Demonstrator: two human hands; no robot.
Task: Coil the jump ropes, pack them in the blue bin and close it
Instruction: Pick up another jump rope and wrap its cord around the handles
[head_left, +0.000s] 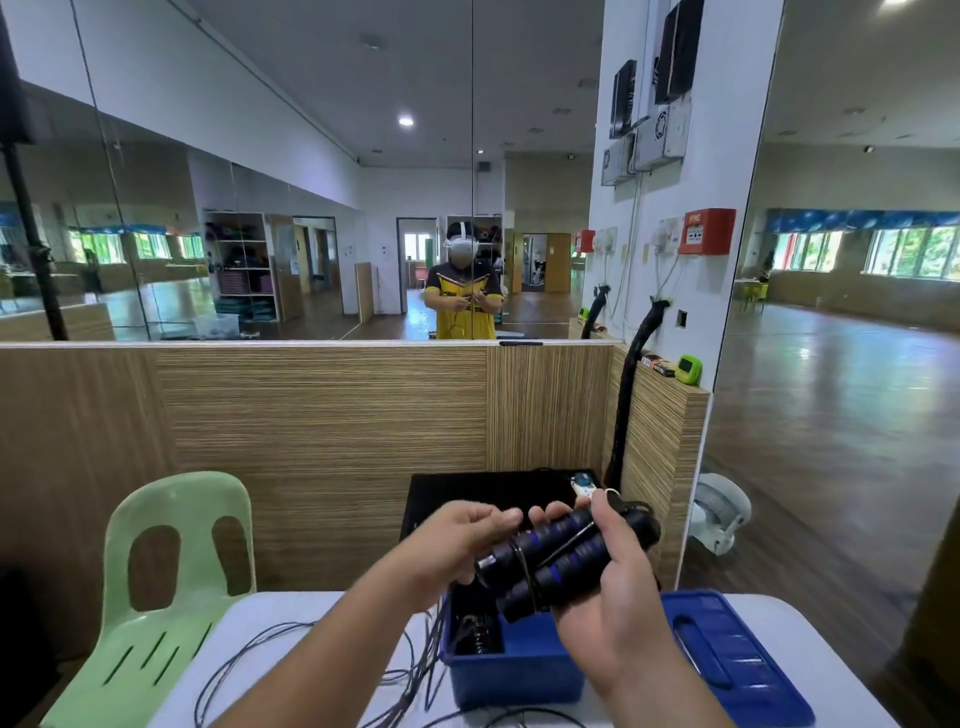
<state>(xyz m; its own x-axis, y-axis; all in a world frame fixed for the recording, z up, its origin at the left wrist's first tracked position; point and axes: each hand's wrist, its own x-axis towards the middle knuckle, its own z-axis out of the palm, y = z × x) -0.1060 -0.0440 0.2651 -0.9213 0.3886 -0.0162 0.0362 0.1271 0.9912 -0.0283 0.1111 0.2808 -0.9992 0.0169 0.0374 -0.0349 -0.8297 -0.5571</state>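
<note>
Handles (556, 558) of a black jump rope lie paired in the gripping right hand (618, 613), long axis 8 to 2 o'clock, left hand (462, 540) at 9 o'clock pinching the cord (526, 577), open blue bin (514, 670) just below at 6 o'clock

Head view, facing forward-down, hands (545, 561) near

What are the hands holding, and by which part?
Right hand grips both jump rope handles around their upper halves; left hand seemingly pinches the cord wound round them.
</note>
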